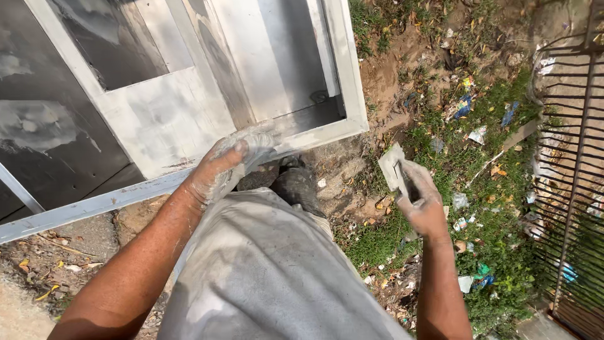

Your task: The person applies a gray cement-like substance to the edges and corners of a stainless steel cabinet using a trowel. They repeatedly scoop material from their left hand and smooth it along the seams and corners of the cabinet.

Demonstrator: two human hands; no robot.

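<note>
My left hand (221,165), coated in grey-white filler, presses a crumpled grey pad or paper (257,143) against the lower rail of a white-grey metal door frame (343,94) lying flat. My right hand (420,196) is held out to the right over the ground and grips a small flat scraper blade (391,165) smeared with the same filler. The frame's panels show dark metal with pale smeared patches. My grey trousers (264,271) and dark shoes (296,184) fill the lower middle.
Bare soil, grass and scattered litter (465,107) cover the ground on the right. A dark metal grille (569,157) stands at the far right edge. A pale metal bar (88,206) runs along the frame's near side on the left.
</note>
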